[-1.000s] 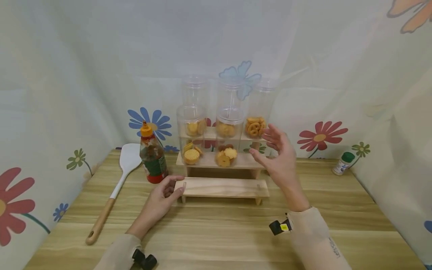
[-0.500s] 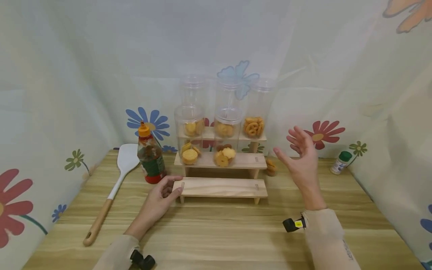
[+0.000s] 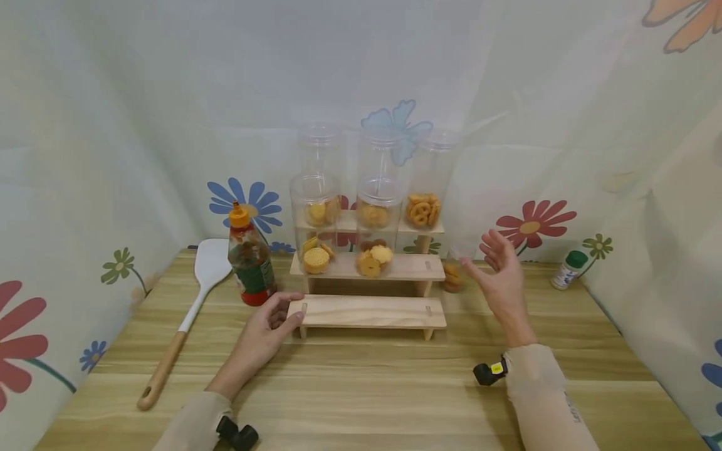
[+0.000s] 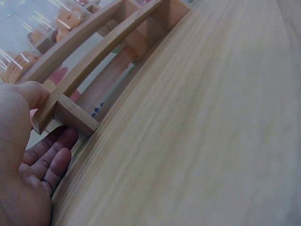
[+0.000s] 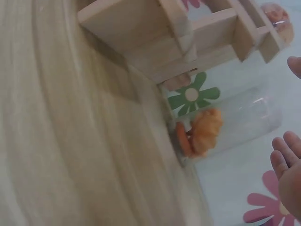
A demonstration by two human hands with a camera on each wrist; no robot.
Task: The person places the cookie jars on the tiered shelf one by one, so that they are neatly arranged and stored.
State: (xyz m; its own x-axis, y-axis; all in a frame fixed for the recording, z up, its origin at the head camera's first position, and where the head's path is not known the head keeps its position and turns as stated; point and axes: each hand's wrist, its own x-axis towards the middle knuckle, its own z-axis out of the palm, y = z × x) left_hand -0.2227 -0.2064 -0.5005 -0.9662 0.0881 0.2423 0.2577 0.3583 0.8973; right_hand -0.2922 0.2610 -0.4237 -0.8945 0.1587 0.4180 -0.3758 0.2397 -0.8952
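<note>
A tiered wooden stand (image 3: pixel 366 311) sits mid-table. My left hand (image 3: pixel 264 332) pinches the left end of its lowest step, thumb at the front edge and forefinger behind; the left wrist view shows the other fingers curled beside the step's leg (image 4: pixel 77 117). To the right of the stand, a clear jar (image 3: pixel 453 277) of cookies stands on the table. My right hand (image 3: pixel 502 288) is spread open just right of that jar, touching nothing that I can make out. The middle step bears a jar of round cookies (image 3: pixel 317 258) and a jar of mixed cookies (image 3: pixel 374 260).
Jars stand along the top step, among them one of pretzels (image 3: pixel 423 211). Left of the stand are a sauce bottle (image 3: pixel 251 263) with an orange cap and a white spatula (image 3: pixel 188 313). A green-capped shaker (image 3: pixel 568 270) stands at the far right. Flowered cloth hangs behind.
My right hand has drawn back rightward from the stand's right side, then come slightly left toward the jar, which has come into sight. My left hand stays at the lowest step.
</note>
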